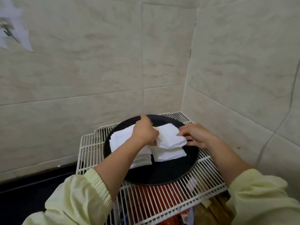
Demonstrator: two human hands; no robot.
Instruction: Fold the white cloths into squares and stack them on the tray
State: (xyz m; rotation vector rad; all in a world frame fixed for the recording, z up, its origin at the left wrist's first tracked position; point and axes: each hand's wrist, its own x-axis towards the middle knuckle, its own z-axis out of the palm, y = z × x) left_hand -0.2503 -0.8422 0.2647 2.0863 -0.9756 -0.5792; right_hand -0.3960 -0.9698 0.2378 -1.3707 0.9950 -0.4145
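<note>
A round black tray (162, 174) rests on a white wire rack (90, 146). Two piles of folded white cloths sit on it: a left stack (120, 140) and a right stack (168, 153). A folded white cloth (170, 137) lies on top of the right stack. My left hand (144, 132) pinches this cloth at its left edge, and my right hand (196, 135) holds its right edge with the fingertips. My left forearm hides part of the left stack.
Tiled walls meet in a corner right behind the rack. Red and brown packages (162, 200) lie under the rack's front. A dark counter (24, 197) runs to the left. Paper (14, 30) is stuck on the wall at upper left.
</note>
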